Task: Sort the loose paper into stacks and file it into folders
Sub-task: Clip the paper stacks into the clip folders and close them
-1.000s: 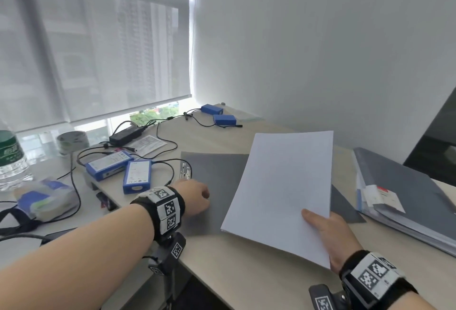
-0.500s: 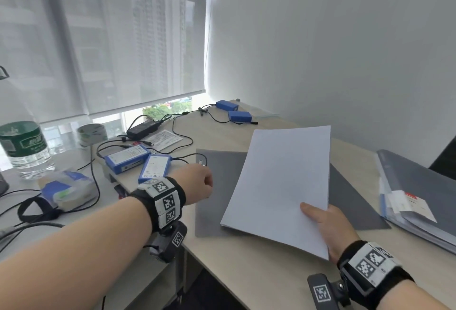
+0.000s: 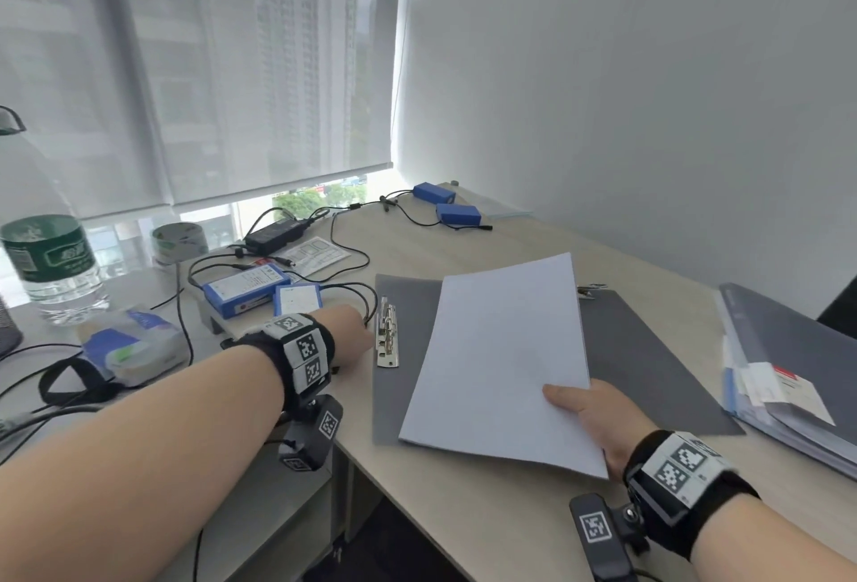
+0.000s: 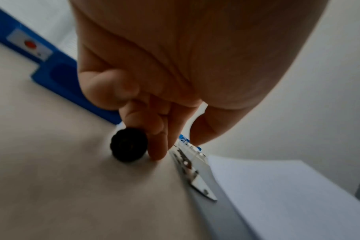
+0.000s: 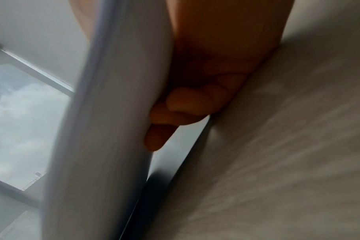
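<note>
White paper stack (image 3: pixel 503 363) pinched between right hand (image 3: pixel 598 419) thumb above, fingers (image 5: pixel 187 104) beneath.

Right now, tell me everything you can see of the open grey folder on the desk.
The open grey folder lies flat on the pale desk, both dark grey covers spread. A silver metal clip runs along its left edge, another small clip sits at its far edge. The left hand reaches to the left clip; contact is unclear. The right hand holds a white paper stack tilted over its middle.
</note>
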Motion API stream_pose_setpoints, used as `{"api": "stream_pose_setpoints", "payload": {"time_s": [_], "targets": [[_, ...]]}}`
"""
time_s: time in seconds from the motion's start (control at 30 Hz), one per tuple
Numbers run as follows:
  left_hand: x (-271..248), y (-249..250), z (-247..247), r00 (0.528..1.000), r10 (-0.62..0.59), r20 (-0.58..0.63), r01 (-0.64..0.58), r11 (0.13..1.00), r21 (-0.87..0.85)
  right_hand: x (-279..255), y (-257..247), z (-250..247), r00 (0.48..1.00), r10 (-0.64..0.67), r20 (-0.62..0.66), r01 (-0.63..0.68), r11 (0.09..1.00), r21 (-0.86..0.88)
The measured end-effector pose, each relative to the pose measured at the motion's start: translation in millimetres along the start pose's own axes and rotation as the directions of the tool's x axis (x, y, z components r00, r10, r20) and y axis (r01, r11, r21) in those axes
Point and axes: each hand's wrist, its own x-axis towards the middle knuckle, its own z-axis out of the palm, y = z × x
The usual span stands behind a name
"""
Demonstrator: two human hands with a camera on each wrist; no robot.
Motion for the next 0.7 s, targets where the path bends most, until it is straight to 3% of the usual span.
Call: {"api": "stream_pose_setpoints", "payload": {"time_s": [0.23,0.47,0.7], "targets": [[19.6,15.5,4.9,1.000,-0.016,0.008,0.016,0.999,-0.044,-15.0,-1.6,-15.1,0.996,0.061,0.068,-0.058,0.998,-0.038],[4.2,24.4,9.3,0.995,0.099,0.026,-0.096,0.991,-0.093,-21.9,-4.6,-35.0,0.995,0.027,0.092,-0.022,0.998,-0.053],[-2.2,28.4,20.0,0.990,0.138,0.025,-0.133,0.981,-0.139,-13.5,-8.9,-35.7,0.988,0.025,0.155,-0.014,0.997,-0.070]]}}
